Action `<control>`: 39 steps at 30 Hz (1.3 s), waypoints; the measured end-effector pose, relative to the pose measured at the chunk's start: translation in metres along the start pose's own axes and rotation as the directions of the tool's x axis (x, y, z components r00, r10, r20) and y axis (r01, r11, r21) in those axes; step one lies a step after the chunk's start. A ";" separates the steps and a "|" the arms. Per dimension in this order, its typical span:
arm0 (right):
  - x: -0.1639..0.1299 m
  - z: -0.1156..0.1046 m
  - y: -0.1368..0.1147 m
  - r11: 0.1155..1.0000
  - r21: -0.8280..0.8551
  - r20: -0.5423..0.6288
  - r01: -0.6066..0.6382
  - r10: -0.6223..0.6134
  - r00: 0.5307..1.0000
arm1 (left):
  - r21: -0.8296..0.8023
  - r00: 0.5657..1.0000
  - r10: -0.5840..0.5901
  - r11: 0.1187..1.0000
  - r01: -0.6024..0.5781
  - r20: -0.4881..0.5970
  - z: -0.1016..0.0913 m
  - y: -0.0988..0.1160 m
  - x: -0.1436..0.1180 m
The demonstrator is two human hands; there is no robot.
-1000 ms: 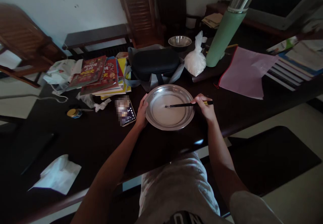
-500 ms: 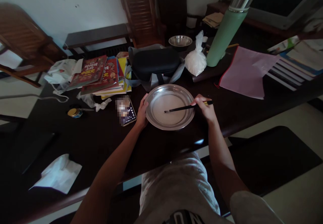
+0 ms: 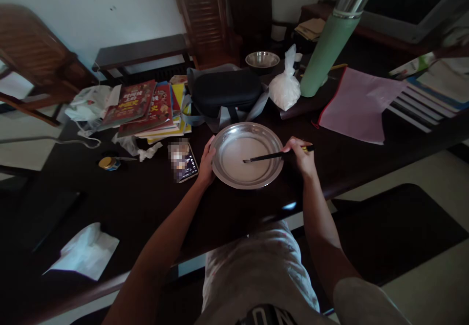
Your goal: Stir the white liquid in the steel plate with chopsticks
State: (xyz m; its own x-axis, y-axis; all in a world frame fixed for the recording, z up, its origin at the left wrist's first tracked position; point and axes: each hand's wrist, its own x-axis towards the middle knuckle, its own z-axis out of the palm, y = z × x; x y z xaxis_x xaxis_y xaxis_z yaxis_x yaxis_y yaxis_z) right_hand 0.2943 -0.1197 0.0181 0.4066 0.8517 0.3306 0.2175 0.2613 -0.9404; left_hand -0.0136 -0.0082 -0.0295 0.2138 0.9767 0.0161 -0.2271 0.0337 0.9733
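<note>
Metal basin [image 3: 252,185], likely light, stiff, slick; best held by rim | rim clasped by left hand [image 3: 207,161] | slim dark stick [image 3: 264,157] pinched in right hand's fingers [image 3: 292,143]

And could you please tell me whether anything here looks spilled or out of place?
No spill is evident around the bowl. The books are stacked askew, with uneven edges, and a crumpled white scrap lies beside the phone.

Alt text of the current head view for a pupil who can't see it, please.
A person's right hand holds a slender dark stick, its tip pointing into the whitish contents of a metal bowl; the left hand touches the bowl's rim. Nearby are a phone, books, a tied bag and a green flask.
</note>
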 end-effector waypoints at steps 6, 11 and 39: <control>0.000 0.000 0.000 0.999 -0.032 0.017 0.025 -0.025 1.000 | -0.002 1.000 0.009 1.000 -0.009 0.005 -0.001 -0.002 0.001; 0.000 0.000 -0.002 1.000 -0.003 0.082 -0.006 0.006 0.997 | -0.004 1.000 -0.001 1.000 0.001 -0.006 0.000 -0.001 0.001; 0.000 -0.001 0.002 1.000 0.002 0.096 -0.001 0.001 0.995 | -0.024 1.000 -0.003 1.000 0.003 -0.021 -0.001 -0.003 0.002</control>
State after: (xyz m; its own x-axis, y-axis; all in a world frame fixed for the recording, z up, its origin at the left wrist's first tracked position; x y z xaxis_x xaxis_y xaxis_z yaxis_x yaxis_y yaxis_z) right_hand 0.2958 -0.1194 0.0161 0.3197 0.8916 0.3208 0.2149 0.2615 -0.9410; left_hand -0.0135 -0.0058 -0.0330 0.1942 0.9809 0.0079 -0.2493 0.0415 0.9675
